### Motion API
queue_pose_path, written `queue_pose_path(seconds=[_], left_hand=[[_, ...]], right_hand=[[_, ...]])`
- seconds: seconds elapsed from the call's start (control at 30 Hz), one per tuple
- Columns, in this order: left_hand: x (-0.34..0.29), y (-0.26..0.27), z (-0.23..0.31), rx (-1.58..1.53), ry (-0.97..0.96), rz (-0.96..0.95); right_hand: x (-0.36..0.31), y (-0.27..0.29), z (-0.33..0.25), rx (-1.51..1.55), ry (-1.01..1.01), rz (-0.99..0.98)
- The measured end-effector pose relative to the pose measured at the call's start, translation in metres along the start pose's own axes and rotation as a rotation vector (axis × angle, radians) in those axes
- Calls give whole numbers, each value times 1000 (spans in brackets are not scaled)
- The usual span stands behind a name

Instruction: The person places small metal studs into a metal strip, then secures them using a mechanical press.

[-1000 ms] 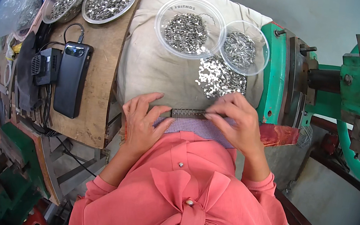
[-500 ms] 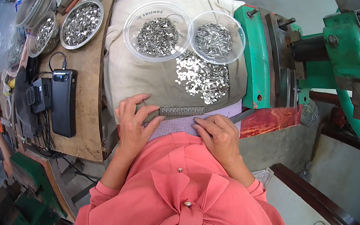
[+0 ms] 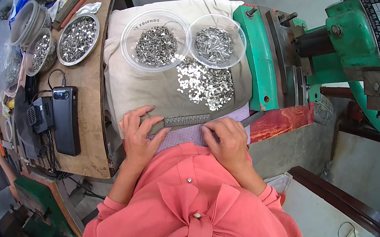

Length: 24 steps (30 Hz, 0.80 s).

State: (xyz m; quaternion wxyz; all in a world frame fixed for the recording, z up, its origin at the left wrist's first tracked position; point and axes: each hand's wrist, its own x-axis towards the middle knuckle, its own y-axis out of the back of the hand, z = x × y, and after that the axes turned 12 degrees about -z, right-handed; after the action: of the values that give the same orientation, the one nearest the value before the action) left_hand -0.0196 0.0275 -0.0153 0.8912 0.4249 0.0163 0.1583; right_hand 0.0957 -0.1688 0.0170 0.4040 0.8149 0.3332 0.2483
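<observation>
On the cloth before me lies a slotted metal strip [image 3: 187,119], a narrow grey bar with a row of small divisions. My left hand [image 3: 138,133] rests at its left end, fingers spread and index fingertip close to the bar. At the right end, my right hand [image 3: 228,142] is curled with thumb and fingers drawn together; what lies between them, if anything, is hidden. Beyond the strip is a loose heap of small shiny metal pieces [image 3: 206,84]. Behind it stand two clear round tubs, the left tub [image 3: 124,45] with short metal parts and the right tub [image 3: 242,41] with slimmer ones.
A green machine [image 3: 255,60] borders the cloth on the right. On the wooden bench [image 3: 89,119] at left are a black power bank [image 3: 65,121], cables, a round metal dish [image 3: 97,34] and tubs of metal parts. Another person's arm [image 3: 4,161] shows at far left.
The whole view has shifted slightly. My right hand's fingers are curled in a little more near the strip's end. My left hand stays spread by the other end.
</observation>
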Motion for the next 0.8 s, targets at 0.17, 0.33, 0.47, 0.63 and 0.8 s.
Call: queue_pose_path(seconds=[0.17, 0.33, 0.47, 0.63, 0.8], left_hand=[[0, 0, 1, -6, -2, -1], [0, 0, 1, -10, 4, -5], [-1, -1, 1, -14, 1, -2], [0, 0, 1, -29, 7, -4], [1, 1, 1, -39, -3, -5]], right_hand=[[15, 14, 6, 150, -15, -38], [38, 16, 10, 190, 78, -138], [48, 12, 11, 159, 129, -286], [57, 13, 6, 82, 126, -387], [62, 12, 2, 13, 131, -396]])
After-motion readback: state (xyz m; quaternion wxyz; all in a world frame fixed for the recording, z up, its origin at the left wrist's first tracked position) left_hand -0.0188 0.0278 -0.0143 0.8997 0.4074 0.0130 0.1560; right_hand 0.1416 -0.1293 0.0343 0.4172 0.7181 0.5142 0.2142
